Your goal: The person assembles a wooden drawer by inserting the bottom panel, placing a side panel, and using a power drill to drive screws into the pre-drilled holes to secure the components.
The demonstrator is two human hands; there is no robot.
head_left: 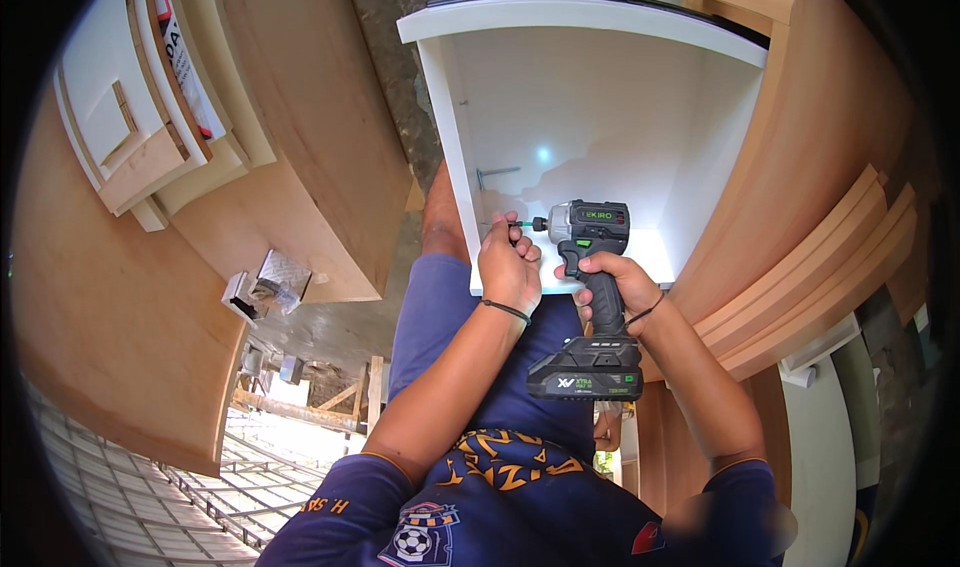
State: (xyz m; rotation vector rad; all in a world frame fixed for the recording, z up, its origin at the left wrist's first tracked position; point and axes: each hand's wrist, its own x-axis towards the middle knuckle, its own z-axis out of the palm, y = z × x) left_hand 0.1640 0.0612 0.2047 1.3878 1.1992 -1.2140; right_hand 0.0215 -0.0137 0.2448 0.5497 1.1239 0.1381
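Note:
My right hand (622, 285) is wrapped around the grip of a black and grey cordless impact driver (597, 229), its battery (585, 369) hanging low toward me. The driver lies sideways, its green-banded bit (526, 224) pointing left at the inner side of a white open box-shaped cabinet (448, 117). My left hand (511, 267) is closed around the bit's tip by that side wall; whatever the fingers pinch there is hidden. On the same wall, just beyond the hand, sits a small metal fitting (497, 172).
Curved wood-coloured panels (800, 267) stand close on the right. To the left rises a large brown board cabinet (300, 117), with stacked white and wooden pieces (150, 157) on it. A clear plastic packet (282, 279) lies at its edge. The driver's lamp throws a bright spot inside the white cabinet.

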